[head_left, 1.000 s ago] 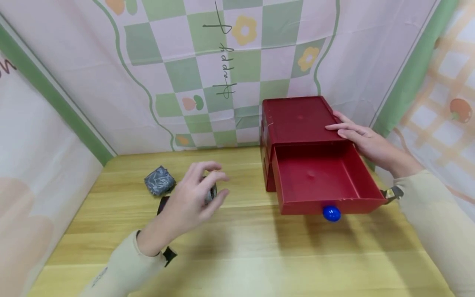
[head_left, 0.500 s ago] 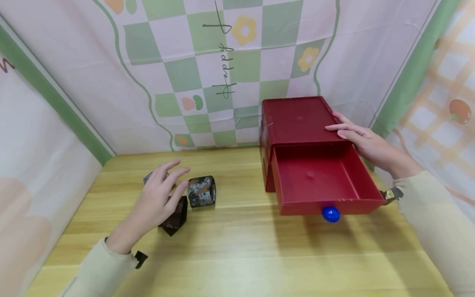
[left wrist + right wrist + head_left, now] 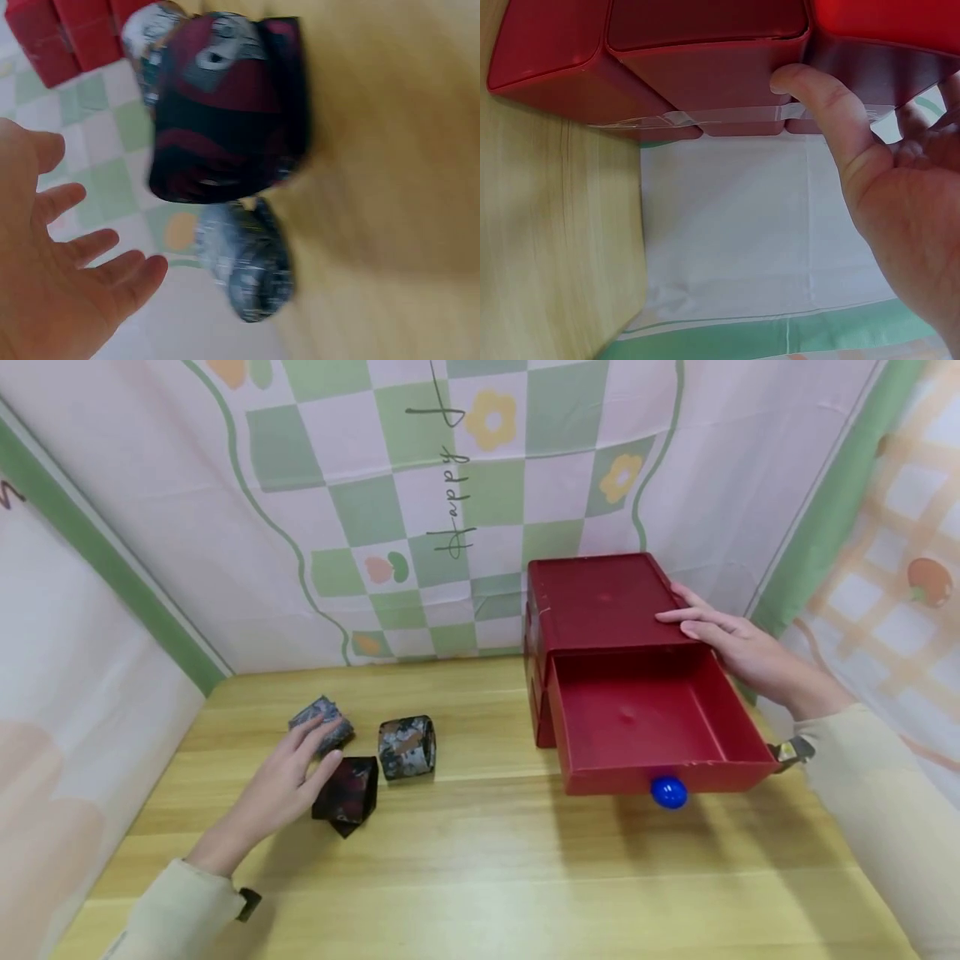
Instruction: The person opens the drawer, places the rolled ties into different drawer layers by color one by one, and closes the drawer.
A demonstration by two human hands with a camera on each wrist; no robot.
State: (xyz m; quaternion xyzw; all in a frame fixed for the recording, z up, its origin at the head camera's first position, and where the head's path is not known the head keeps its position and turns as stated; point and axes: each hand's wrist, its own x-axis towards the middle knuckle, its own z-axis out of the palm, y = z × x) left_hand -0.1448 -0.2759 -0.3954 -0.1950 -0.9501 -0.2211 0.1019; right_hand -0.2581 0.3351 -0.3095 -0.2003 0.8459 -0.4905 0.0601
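hands [image 3: 273,785] by grey bundle [image 3: 251,262], drawers [image 3: 603,606]

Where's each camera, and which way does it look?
Head: on the head, looking forward and down at the red drawer unit; left hand and right hand show.
Left wrist: worn there, facing the dark patterned bundle; left hand shows.
Right wrist: worn there, facing the red drawer unit; right hand shows.
Shared: head and left wrist both show the dark patterned bundle.
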